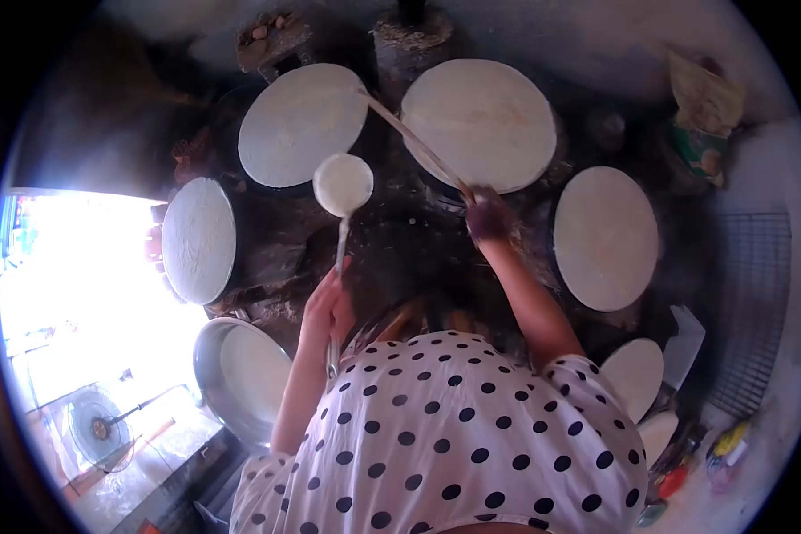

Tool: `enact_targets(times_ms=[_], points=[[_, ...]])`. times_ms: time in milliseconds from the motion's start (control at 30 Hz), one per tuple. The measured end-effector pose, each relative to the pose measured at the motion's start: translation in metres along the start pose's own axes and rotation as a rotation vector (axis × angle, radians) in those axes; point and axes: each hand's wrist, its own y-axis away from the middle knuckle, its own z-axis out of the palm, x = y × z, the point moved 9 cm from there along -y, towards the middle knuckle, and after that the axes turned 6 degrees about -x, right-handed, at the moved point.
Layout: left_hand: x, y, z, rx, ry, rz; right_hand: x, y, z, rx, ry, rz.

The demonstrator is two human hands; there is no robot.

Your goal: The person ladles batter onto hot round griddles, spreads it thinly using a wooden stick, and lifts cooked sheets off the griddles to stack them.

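My left hand (327,307) is closed round the metal handle of a ladle (343,185), whose bowl holds pale batter. The bowl is over the dark stove, near the lower right edge of the upper left round white sheet (303,125). My right hand (489,216), in a dark covering, grips a long thin stick (414,141). Its far tip reaches the right edge of that same sheet, and the stick crosses in front of the upper right round sheet (481,125).
More round white sheets lie at the left (198,240) and right (605,238). A metal pot (245,378) of pale liquid stands at lower left. A fan (101,429), a wire rack (752,311) and a sack (705,111) are farther out.
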Motion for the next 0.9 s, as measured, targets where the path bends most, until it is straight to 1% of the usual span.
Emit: enact_targets(times_ms=[33,100,133,167,200,233,267,300,333,367,433,467,500,567,633,667,700,767,800,833,900], points=[[0.005,0.004,0.002,0.015,0.006,-0.001,-0.031,-0.017,-0.013,0.14,-0.028,-0.146],[0.021,0.011,-0.014,0.244,-0.445,-0.026,-0.078,-0.057,-0.015,0.098,0.05,-0.096],[0.017,0.004,-0.025,0.224,-0.404,-0.019,-0.096,-0.071,-0.012,0.087,0.052,-0.114],[0.022,-0.007,-0.038,0.237,-0.395,-0.013,-0.111,-0.089,-0.004,0.037,0.11,-0.078],[0.02,-0.016,-0.046,0.237,-0.195,-0.064,-0.117,-0.102,0.004,-0.01,0.168,-0.033],[0.008,-0.007,-0.041,0.243,-0.005,-0.122,-0.113,-0.096,0.007,-0.021,0.157,-0.034],[0.005,-0.009,-0.047,0.243,0.007,-0.126,-0.113,-0.102,0.01,0.044,0.22,-0.056],[0.001,-0.015,-0.054,0.23,0.081,-0.158,-0.113,-0.113,0.015,0.114,0.288,-0.081],[-0.006,-0.016,-0.054,0.216,0.155,-0.188,-0.109,-0.123,0.019,0.105,0.381,-0.107],[-0.009,-0.019,-0.054,0.21,0.174,-0.191,-0.099,-0.129,0.023,0.102,0.4,-0.112],[-0.011,-0.023,-0.051,0.191,0.244,-0.22,-0.094,-0.131,-0.008,0.15,0.419,-0.011],[-0.008,-0.026,-0.05,0.181,0.253,-0.223,-0.093,-0.128,-0.031,0.206,0.364,-0.003],[-0.009,-0.028,-0.046,0.17,0.308,-0.254,-0.089,-0.128,-0.043,0.208,0.374,0.002],[-0.009,-0.031,-0.044,0.152,0.361,-0.294,-0.067,-0.118,-0.084,0.409,0.135,0.062],[0.0,-0.037,-0.025,0.028,0.568,-0.291,-0.038,-0.115,-0.119,0.395,-0.103,0.228],[0.009,-0.034,-0.019,0.063,0.566,-0.271,-0.022,-0.111,-0.134,0.41,-0.168,0.254],[0.016,-0.03,-0.011,0.054,0.56,-0.287,-0.004,-0.108,-0.149,0.427,-0.232,0.279],[0.045,-0.027,-0.003,-0.038,-0.014,-0.082,0.021,-0.099,-0.185,0.513,-0.4,0.264],[0.052,-0.028,0.0,-0.016,-0.269,-0.01,0.038,-0.096,-0.196,0.572,-0.561,0.237],[0.05,-0.033,0.008,-0.032,-0.276,-0.016,0.048,-0.079,-0.216,0.595,-0.56,0.366],[0.043,-0.043,0.031,0.013,-0.443,-0.076,0.121,-0.074,-0.222,0.758,-0.818,0.339]])
